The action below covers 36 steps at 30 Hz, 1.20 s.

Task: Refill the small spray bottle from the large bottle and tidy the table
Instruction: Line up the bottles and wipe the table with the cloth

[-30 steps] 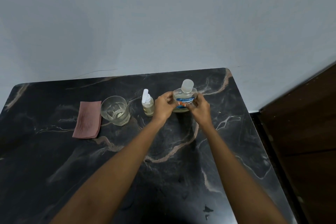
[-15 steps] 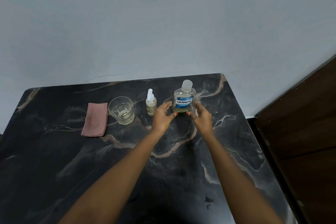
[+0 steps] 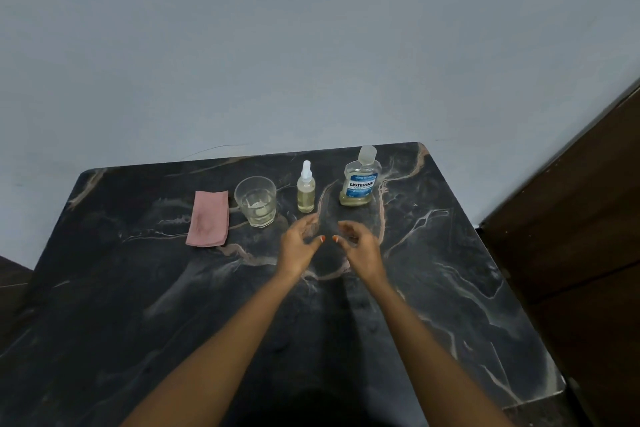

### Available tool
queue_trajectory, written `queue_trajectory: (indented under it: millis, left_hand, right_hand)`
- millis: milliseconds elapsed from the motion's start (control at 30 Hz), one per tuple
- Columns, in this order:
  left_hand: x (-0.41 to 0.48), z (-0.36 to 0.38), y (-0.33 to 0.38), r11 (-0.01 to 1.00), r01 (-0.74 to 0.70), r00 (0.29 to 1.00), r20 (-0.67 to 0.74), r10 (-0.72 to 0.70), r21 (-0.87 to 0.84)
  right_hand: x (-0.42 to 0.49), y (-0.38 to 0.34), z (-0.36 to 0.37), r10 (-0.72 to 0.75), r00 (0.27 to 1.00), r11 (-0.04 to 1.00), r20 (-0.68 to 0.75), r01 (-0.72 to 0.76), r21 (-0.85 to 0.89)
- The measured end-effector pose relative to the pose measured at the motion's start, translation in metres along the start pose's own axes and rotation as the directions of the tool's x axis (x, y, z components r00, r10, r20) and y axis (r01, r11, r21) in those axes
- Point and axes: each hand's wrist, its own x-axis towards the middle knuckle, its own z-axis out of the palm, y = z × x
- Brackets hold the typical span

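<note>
Nearest to us, our two bare forearms reach up from the bottom edge over the dark marble table [image 3: 138,288] with its pale and rust-coloured veins. Our left hand [image 3: 298,248] and right hand [image 3: 360,250] hang side by side over the middle of the top, palms turned toward each other, with a small gap between them. The left fingers [image 3: 307,222] are loosely curled and slightly spread, and the right fingers [image 3: 347,228] curve the same way. Neither set grips or touches any object. The two thumb tips, nails painted orange, point at one another, close but apart. Whether the hands rest on the table we cannot tell.

Beyond the fingertips stands a row of things. The small spray bottle [image 3: 306,196] is upright just past our left fingers, near them but not touching, with its white spray head on and pale yellow liquid filling most of it. The large bottle [image 3: 360,184] stands upright farther back, to the right of the spray bottle and clear of our right fingers. It has a blue label, its cap is on, and yellowish liquid shows low down. Left of the spray bottle sits a clear glass [image 3: 256,201], and just beside that on the left lies a folded pink cloth [image 3: 208,218]. Behind the table rises a plain pale wall [image 3: 311,45], and a brown wooden panel [image 3: 581,218] stands at the right.
</note>
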Motion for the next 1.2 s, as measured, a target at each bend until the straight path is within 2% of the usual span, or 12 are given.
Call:
queue_trajectory:
  millis: [467, 733, 967, 1200]
  left_hand:
    - [-0.002, -0.124, -0.031, 0.999, 0.037, 0.987, -0.159, -0.035, 0.011]
    - [0.023, -0.180, -0.055, 0.990, 0.129, 0.961, -0.252, -0.112, 0.053]
    - [0.050, -0.202, -0.075, 0.965, 0.167, 0.959, -0.260, -0.111, 0.202]
    - [0.069, -0.208, -0.089, 0.932, 0.220, 0.965, -0.205, -0.165, 0.287]
  right_hand:
    - [-0.019, -0.052, 0.102, -0.038, 0.992, 0.999, 0.120, 0.035, 0.025]
    - [0.000, -0.073, 0.160, -0.032, 0.980, 0.999, 0.198, 0.035, -0.012]
    - [0.024, -0.080, 0.205, 0.011, 0.961, 0.992, 0.278, 0.024, -0.121]
    - [0.039, -0.083, 0.232, 0.053, 0.971, 0.984, 0.233, -0.010, -0.180]
